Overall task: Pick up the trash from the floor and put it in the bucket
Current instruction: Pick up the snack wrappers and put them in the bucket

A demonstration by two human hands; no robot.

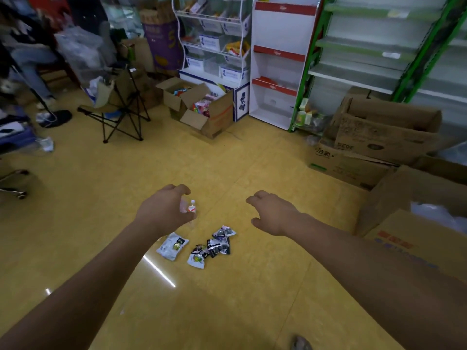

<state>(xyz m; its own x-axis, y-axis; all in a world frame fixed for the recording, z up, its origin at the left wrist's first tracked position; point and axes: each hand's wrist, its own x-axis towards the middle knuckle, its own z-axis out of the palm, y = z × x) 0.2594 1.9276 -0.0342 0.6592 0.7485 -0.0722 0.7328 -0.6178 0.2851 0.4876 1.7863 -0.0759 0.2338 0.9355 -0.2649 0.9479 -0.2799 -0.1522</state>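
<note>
Several snack wrappers lie together on the yellow floor: a white packet, a green-and-black one and black ones. Just beyond them is a small clear bottle with a white cap and a red label. My left hand hovers right at the bottle with loosely curled fingers, and I cannot see whether it touches the bottle. My right hand hangs over bare floor to the right of the wrappers, fingers loosely curled and holding nothing. I see no bucket in this view.
Stacked cardboard boxes crowd the right side, with a nearer one by my right forearm. An open box of snacks, a folding chair and display shelves stand at the back. A person sits at far left.
</note>
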